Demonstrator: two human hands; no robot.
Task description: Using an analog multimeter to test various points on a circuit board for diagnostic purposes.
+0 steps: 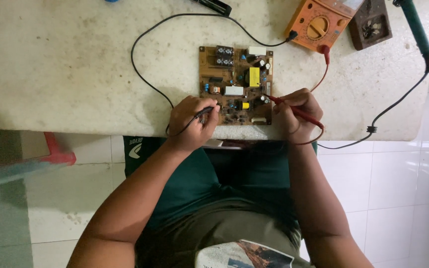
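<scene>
Probing a brown circuit board (236, 85), a seated person leans over a pale, stained bench (75, 64), seen from above. The board lies flat near the bench's front edge, directly ahead of the person and between both hands.

The left hand (190, 121) is closed around a black test probe (205, 112), pinched like a pen, with its tip touching the board's lower left corner area. The right hand (298, 111) is closed the same way around a red test probe (294, 110), whose tip rests on the board's right edge, near its lower half. Both hands sit just beside the board, their heels resting on the bench.

A black lead (150, 54) loops wide across the bench from the left hand up to an orange multimeter (319, 22) at the far edge. A red lead (323, 69) curves from the right hand to the same meter. The meter's dial is visible, but its display is cut off by the frame, so any reading cannot be told.

As a judgement, the checking looks to be mid-way: both probes are already placed on contact points and the meter is connected, while most of the board's parts remain untouched by either tip.

To the right of the meter sits a small dark tray (371, 25) of bits, and a green-handled soldering iron (415, 27) lies well apart from the board, its cord trailing off the bench.
</scene>
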